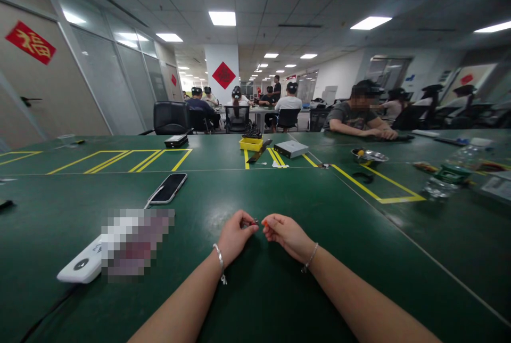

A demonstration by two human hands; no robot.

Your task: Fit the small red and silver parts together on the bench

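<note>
My left hand (235, 236) and my right hand (285, 234) rest close together on the green table (279, 290), fingertips almost meeting. Both are closed in a pinch. Between them sits a tiny part (259, 222), dark on the left side and orange on the right; it is too small to name. A silver bracelet circles each wrist. A black phone (168, 188) lies face up a little beyond my left hand.
A white device (80, 268) with a cable lies at the left beside a blurred patch. Farther off stand a yellow tray (250, 144), a grey box (290, 148) and a metal bowl (369, 156). A seated person (359, 116) leans on the table at the right; others sit behind.
</note>
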